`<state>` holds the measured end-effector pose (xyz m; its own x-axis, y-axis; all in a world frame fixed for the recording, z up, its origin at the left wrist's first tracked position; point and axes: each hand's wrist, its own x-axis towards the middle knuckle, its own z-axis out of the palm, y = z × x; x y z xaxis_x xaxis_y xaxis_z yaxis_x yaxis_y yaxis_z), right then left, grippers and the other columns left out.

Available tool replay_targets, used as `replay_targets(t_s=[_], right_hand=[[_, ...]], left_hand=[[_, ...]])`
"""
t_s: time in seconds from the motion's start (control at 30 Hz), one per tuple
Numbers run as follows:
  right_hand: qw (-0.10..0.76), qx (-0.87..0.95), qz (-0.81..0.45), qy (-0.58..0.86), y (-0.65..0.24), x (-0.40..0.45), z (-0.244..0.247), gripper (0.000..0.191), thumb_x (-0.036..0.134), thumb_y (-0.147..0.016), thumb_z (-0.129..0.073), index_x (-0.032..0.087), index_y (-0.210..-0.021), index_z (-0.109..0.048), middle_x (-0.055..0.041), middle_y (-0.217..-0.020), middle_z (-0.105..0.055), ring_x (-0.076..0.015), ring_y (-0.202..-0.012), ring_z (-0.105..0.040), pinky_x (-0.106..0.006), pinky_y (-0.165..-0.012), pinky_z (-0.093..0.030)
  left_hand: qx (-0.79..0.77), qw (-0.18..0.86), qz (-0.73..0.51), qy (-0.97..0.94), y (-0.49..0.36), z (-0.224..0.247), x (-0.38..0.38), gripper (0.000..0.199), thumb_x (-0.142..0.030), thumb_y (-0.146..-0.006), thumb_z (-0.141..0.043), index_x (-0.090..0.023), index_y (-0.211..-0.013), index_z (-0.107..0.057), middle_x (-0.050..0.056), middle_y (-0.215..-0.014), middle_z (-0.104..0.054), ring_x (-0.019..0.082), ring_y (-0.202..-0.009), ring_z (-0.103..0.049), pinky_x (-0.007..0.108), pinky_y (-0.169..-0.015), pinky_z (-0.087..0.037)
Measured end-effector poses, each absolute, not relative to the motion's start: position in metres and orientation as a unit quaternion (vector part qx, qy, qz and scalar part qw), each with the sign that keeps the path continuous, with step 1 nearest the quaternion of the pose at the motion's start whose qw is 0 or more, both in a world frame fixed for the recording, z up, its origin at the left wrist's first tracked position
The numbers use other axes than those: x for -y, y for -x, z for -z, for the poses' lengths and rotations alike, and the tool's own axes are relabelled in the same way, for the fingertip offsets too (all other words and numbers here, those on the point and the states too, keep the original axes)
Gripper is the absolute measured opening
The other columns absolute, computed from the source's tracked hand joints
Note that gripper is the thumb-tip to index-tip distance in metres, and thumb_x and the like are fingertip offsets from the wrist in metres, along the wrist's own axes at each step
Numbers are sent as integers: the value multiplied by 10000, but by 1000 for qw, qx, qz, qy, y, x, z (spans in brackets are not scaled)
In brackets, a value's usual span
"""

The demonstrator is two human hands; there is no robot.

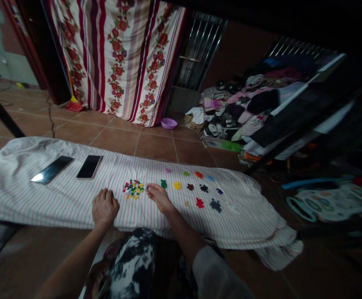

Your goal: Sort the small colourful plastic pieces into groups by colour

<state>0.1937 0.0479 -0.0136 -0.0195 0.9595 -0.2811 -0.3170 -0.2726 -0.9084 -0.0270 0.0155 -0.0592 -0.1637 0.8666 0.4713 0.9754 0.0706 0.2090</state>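
My right hand (pixel 158 197) pinches a small dark blue piece (pixel 147 187) between thumb and fingertips, just right of a mixed pile of small coloured pieces (pixel 133 189). My left hand (pixel 105 207) rests on the striped cloth left of the pile, its fingers curled in. Single-colour clusters lie to the right, among them green (pixel 163 183), yellow (pixel 177 185), brown (pixel 190 187), black (pixel 204 188), purple (pixel 219 191), red (pixel 200 202) and dark grey (pixel 215 205). Behind them are pink (pixel 167 170), light green (pixel 186 173), orange (pixel 199 174) and light blue (pixel 211 178) ones.
Two dark-screened devices, a tablet (pixel 52 169) and a phone (pixel 89 167), lie on the left of the striped cloth (pixel 75 207). On the tiled floor beyond stand a purple basin (pixel 169 123) and a heap of clothes (pixel 243 104). A floral curtain (pixel 115 62) hangs behind.
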Motion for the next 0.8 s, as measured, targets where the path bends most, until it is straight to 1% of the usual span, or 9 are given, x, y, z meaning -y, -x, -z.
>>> replay_targets(t_s=[0.1,0.23,0.33,0.47,0.57,0.67,0.8], right_hand=[[504,327,-635,486,-198,-46,13,431,430,-510,-836,177,-832,-702,-9,-692,-650,-100,-626,-551,-256,-636,-414],[508,317,-646,473,-204,-43,12,449,444,-484,-844,164,-802,-696,-15,-703,-653,-99,-629,-553,-267,-657,-426],[512,317,-650,464,-210,-40,14,456,433,-485,-851,159,-815,-695,-15,-714,-654,-101,-649,-564,-267,-674,-431],[510,323,-634,483,-221,-37,17,437,386,-467,-865,173,-803,-684,11,-681,-644,-88,-610,-545,-249,-634,-415],[508,330,-622,497,-231,-34,19,396,371,-491,-851,188,-794,-674,26,-660,-641,-82,-584,-540,-237,-601,-400],[508,331,-616,503,-244,-28,18,390,395,-517,-829,180,-803,-674,18,-661,-645,-83,-571,-539,-237,-578,-395],[531,338,-585,512,-276,-21,17,414,442,-546,-803,163,-832,-692,-9,-707,-661,-99,-614,-565,-247,-587,-416]], left_hand=[[724,110,240,637,27,58,-15,342,-225,-840,-434,-94,-1081,-637,163,-1199,-629,281,-1190,-518,405,-1013,-379],[732,95,230,634,26,53,-13,350,-246,-835,-428,-104,-1080,-634,161,-1216,-619,276,-1204,-508,405,-1029,-362],[737,78,211,637,25,48,-12,368,-258,-832,-416,-101,-1088,-629,166,-1235,-605,278,-1215,-500,407,-1029,-359],[743,67,186,639,24,43,-11,368,-262,-834,-395,-114,-1079,-626,156,-1236,-602,263,-1206,-506,394,-1021,-364],[748,66,173,638,23,40,-10,374,-267,-845,-378,-118,-1084,-623,151,-1249,-598,270,-1204,-510,395,-1008,-379],[752,65,165,634,21,37,-10,371,-273,-857,-369,-128,-1087,-620,142,-1256,-596,272,-1204,-514,394,-1006,-385],[753,60,154,637,19,32,-9,361,-264,-859,-369,-127,-1075,-623,143,-1244,-602,273,-1184,-531,391,-995,-401]])
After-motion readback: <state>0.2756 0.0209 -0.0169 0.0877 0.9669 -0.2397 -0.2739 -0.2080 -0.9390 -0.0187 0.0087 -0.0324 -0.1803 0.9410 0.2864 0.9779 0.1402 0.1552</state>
